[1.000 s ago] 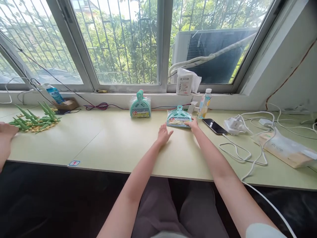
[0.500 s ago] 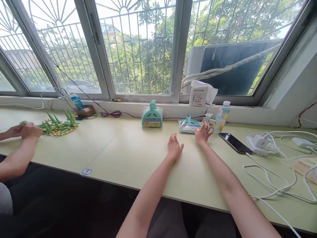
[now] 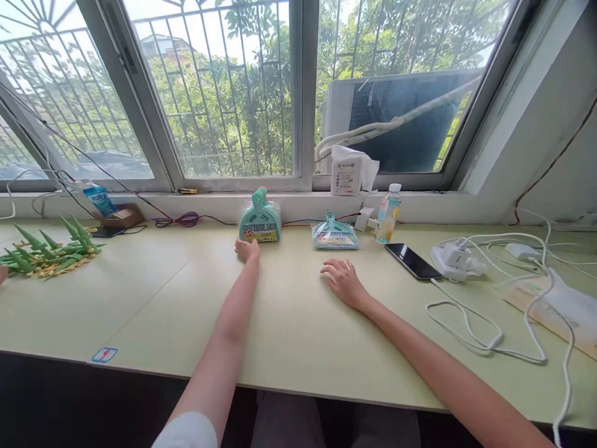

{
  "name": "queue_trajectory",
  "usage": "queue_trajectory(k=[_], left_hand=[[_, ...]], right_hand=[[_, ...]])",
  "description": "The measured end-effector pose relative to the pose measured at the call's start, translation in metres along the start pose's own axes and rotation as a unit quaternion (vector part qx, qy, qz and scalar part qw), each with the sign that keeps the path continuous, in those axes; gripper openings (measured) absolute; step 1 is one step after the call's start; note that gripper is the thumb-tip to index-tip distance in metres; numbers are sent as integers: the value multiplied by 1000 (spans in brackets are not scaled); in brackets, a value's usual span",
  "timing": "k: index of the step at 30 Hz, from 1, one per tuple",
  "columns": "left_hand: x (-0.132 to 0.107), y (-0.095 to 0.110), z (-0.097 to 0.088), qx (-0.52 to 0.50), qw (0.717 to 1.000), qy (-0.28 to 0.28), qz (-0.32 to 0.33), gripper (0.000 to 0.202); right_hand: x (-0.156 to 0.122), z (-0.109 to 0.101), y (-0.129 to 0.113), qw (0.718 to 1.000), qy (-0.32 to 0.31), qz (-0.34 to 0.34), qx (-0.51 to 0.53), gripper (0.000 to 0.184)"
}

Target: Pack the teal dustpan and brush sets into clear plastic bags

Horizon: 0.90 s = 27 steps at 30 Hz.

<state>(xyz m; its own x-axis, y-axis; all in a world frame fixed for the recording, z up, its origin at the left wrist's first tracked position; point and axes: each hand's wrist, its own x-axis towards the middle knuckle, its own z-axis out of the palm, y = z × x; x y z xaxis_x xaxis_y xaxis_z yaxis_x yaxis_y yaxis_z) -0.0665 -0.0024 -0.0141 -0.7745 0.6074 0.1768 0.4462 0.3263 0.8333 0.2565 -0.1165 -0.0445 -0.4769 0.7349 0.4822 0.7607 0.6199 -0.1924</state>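
Against the sill wall stands a row of several mint-green mini dustpan-and-brush sets (image 3: pixel 260 218) in clear plastic wrap. My left hand (image 3: pixel 247 250) is at its lower front edge, fingers apart; whether they touch the wrap I cannot tell. Farther right, a single dustpan-and-brush set (image 3: pixel 334 235), also wrapped, sits on the table with its handle pointing away from me. My right hand (image 3: pixel 345 283) rests just in front of that one, apart from it, open and holding nothing, with its fingers spread toward the left.
A drink bottle (image 3: pixel 388 214), a phone (image 3: pixel 413 261) and a white charger (image 3: pixel 457 256) with loose cables are to the right. Tissues (image 3: pixel 347 171) stand on the sill. Green pointed pieces (image 3: pixel 51 252) lie far left, beside another person's hand (image 3: pixel 2 274).
My left hand has moved forward and left to the row of dustpan sets. My right hand has drawn back from the single set. The view has turned rightward.
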Motion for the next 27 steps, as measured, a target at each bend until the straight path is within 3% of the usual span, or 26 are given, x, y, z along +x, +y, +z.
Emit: queue_trajectory(k=[3,7,9,11,12,14,17,23,27], left_hand=[[20,7,-8,-15,1000,-10,-12,45],[27,1,-18,1,1000,5,-2,26],[26,-7,-23,40,999,21,29,25],[22,-12,-31,54,996,3,75,25],[19,-12,-35,39,995,-26,90,24],[8,-8,-42,-39,987,-140,68,23],[-19,9,-45,-158,933,-323,-11,20],[-97,41,-21,-206,873,-438,-54,10],[-141,47,-14,-342,804,-481,-66,11]], right_hand=[[4,-2,-1,999,-11,36,15,26],[4,-5,-3,999,-19,37,25,26],[3,-6,-4,999,-19,41,26,26],[3,-6,-5,998,-19,43,30,26],[2,-6,-5,998,-19,42,32,26],[1,-6,-4,998,-19,37,36,26],[0,-8,-3,999,2,22,28,25],[-4,-21,3,993,107,-51,-2,31],[-8,-35,10,990,120,-72,0,35]])
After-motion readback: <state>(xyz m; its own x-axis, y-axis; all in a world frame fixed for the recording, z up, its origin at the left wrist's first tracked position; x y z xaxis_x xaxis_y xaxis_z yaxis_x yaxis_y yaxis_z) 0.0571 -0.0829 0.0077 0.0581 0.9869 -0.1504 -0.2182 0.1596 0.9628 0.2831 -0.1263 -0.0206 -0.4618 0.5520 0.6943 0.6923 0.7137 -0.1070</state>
